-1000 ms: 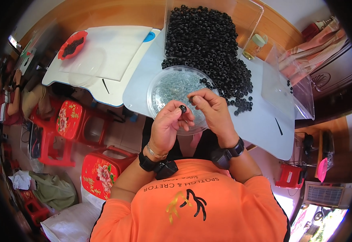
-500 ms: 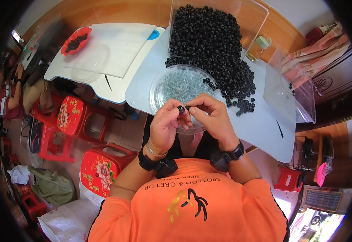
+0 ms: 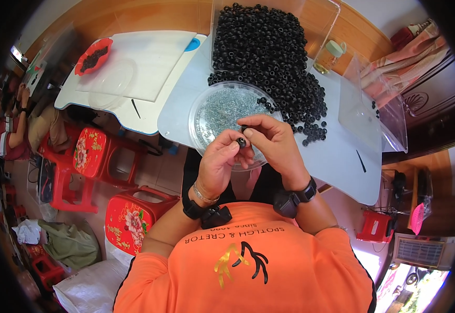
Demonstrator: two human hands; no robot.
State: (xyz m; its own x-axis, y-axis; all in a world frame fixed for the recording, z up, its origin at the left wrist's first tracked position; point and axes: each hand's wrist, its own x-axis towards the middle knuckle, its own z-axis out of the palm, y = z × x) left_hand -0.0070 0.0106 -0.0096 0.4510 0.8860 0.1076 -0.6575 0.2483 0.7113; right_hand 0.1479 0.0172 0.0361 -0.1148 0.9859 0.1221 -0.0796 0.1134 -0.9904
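Observation:
My left hand [image 3: 216, 166] pinches a small black ring-shaped piece [image 3: 241, 142] between thumb and fingers, its open end facing up. Just beyond it, my right hand [image 3: 275, 145] grips a second small black piece [image 3: 245, 128], mostly covered by the fingertips. Both hands are held over the near edge of a round clear dish [image 3: 192, 121] filled with tiny clear glass-like beads [image 3: 226, 110]. A few black pieces lie on the dish's right side. Behind it, a large heap of black ring-shaped pieces [image 3: 261, 44] spills from a clear bin [image 3: 325, 26] onto the pale table [image 3: 183, 104].
At the left, a white table [image 3: 68, 94] carries a red dish [image 3: 92, 56] of dark bits and a clear lid [image 3: 113, 86]. A lidded cup [image 3: 331, 56] and a clear box [image 3: 360, 112] stand right. Red stools [image 3: 128, 221] are at my left; a person [image 3: 13, 130] sits farther off.
My right fingertips have risen slightly away from the piece in my left hand, widening the gap between the two black pieces. The whole view has shifted a little.

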